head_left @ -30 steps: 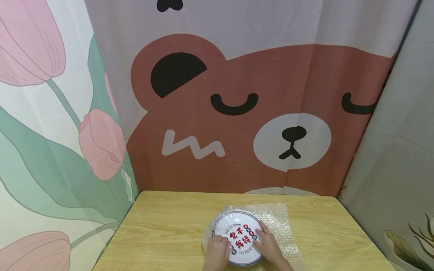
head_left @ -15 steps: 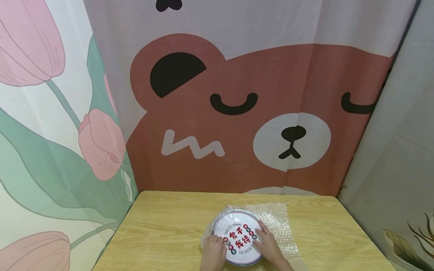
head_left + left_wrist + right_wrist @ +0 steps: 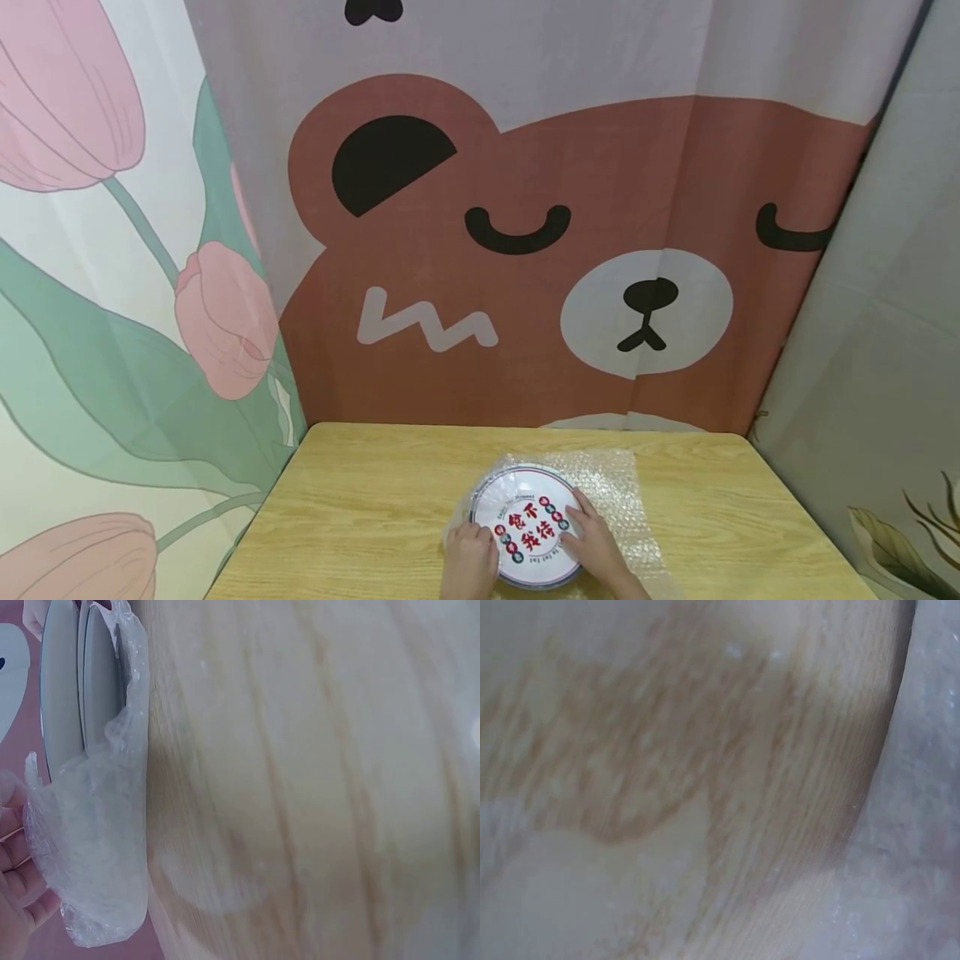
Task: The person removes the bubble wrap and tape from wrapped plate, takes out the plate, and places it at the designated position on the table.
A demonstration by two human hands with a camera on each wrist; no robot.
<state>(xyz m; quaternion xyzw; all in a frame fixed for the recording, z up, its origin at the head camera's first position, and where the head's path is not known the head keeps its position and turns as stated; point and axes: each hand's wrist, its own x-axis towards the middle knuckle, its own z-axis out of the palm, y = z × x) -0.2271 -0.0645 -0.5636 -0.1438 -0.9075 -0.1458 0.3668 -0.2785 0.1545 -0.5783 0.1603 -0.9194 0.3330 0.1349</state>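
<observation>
A round white plate (image 3: 525, 500) with red characters and a blue rim lies on a sheet of bubble wrap (image 3: 611, 483). Seen from the side in the left wrist view, it is the top of a stack of plates (image 3: 64, 690) with bubble wrap (image 3: 94, 840) folded up around the near side. My left hand (image 3: 470, 558), at the plate's left edge, has curled fingers and pinches that raised wrap. On the plate's right side rests my right hand (image 3: 596, 546), thumb and forefinger spread over the top; its other fingers are partly hidden. The right wrist view misses this hand.
Everything lies near the front of a wood-grain table (image 3: 360, 508). Behind it hangs a curtain (image 3: 420, 375) with a bear print, and a tulip-print curtain (image 3: 112, 333) hangs at the left. Bubble wrap spreads right of the plates.
My left hand has shifted slightly left, off the plate's face to its edge, uncovering more of the printed design. The right hand and the plate have stayed in place.
</observation>
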